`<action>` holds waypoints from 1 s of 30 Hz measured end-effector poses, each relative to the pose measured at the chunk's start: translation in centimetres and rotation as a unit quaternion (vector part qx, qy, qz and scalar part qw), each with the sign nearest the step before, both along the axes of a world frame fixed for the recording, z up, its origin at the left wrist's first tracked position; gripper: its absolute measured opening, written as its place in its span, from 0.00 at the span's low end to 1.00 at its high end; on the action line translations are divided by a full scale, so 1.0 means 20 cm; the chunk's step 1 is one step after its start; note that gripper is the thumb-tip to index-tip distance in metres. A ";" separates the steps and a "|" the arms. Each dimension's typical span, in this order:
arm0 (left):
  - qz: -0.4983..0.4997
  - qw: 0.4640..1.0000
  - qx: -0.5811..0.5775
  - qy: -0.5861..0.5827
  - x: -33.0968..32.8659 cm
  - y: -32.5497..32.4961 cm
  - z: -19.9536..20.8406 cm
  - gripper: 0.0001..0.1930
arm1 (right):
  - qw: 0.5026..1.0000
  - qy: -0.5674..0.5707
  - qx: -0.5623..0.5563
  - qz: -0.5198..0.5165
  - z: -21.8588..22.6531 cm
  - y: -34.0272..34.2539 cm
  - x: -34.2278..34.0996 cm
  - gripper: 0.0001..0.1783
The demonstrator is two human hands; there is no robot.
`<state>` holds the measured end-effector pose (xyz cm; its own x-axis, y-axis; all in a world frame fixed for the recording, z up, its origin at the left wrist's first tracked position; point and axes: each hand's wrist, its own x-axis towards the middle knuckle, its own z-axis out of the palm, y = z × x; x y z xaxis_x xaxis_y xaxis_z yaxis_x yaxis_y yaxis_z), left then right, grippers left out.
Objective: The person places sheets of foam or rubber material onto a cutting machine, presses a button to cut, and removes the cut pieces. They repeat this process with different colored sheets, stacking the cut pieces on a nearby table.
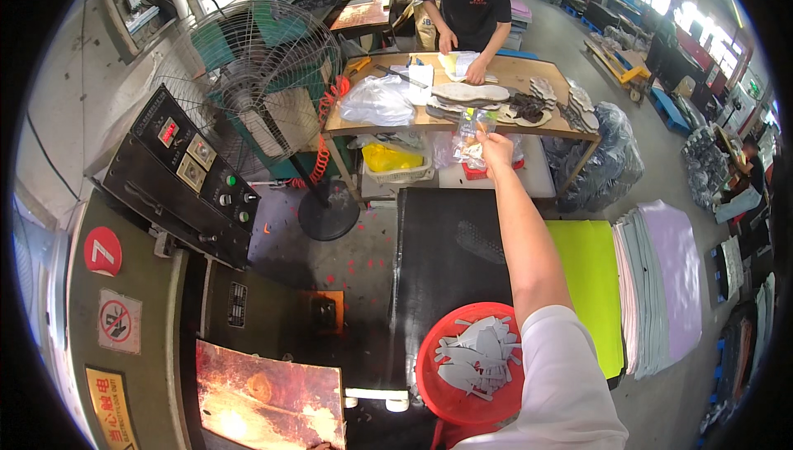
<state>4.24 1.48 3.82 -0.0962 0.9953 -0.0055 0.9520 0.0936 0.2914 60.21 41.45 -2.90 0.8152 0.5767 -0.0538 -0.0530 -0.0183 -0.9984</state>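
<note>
My right arm reaches far forward, and my right hand [496, 151] is closed on a small clear plastic packet [472, 138] with orange and green marks. It holds the packet in front of the near edge of a wooden worktable [388, 127]. On that table, just beyond, lie stacked pale shoe-sole pieces [471, 92] and a dark bundle [529, 106]. Of my left hand, at most a fingertip [318, 447] shows at the bottom edge, by a worn brown board [268, 392]; its fingers are hidden.
Behind the worktable stands a co-worker [467, 4], both hands on a pale piece. A red basin [429, 367] of grey cut pieces sits near my arm, beside black sheeting [446, 243] and lime-green sheets [582, 285]. To the left are a caged fan [256, 78] and a machine control panel [178, 169].
</note>
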 end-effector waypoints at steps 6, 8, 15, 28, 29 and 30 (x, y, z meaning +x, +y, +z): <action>0.003 1.000 0.005 -0.002 0.00 0.00 0.00 0.12 | 1.000 -0.012 -0.005 0.000 0.01 -0.01 0.00 0.13; 0.009 1.000 -0.008 -0.014 0.00 -0.01 0.00 0.12 | 0.999 -0.023 -0.014 -0.020 0.01 -0.01 0.00 0.13; 0.001 1.000 -0.004 0.016 -0.03 -0.01 -0.04 0.11 | 1.000 -0.010 -0.019 -0.010 -0.09 0.04 0.08 0.12; -0.006 1.000 0.017 -0.025 -0.07 -0.02 -0.11 0.15 | 0.996 0.048 0.069 0.027 0.00 0.05 0.13 0.21; -0.008 0.999 0.024 -0.028 -0.08 -0.01 -0.12 0.15 | 0.990 0.087 0.098 0.059 0.02 0.04 0.13 0.20; -0.015 0.999 0.032 -0.037 -0.08 0.00 -0.13 0.15 | 0.996 0.048 0.067 0.016 0.03 0.05 0.12 0.20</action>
